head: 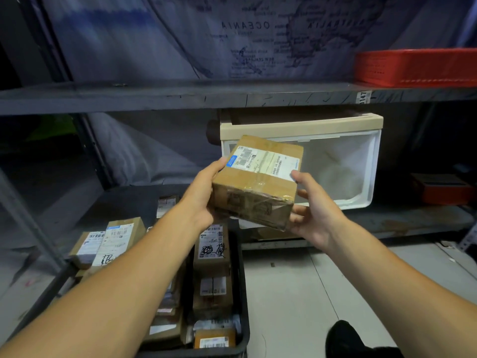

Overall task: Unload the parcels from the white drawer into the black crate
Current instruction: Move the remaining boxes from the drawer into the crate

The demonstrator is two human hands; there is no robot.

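A brown cardboard parcel with a white shipping label is held in the air in front of the white drawer. My left hand grips its left side, thumb on top. My right hand holds its right side, thumb on the label and fingers under the box. The drawer stands on the lower shelf, pulled out under a beige frame, and I see no parcel through its translucent wall. Below my left arm the black crate holds several labelled cardboard parcels.
A dark shelf board runs across above the drawer, with a red basket on its right end. An orange box lies right of the drawer. More parcels lie left of the crate. A black shoe stands on the grey floor.
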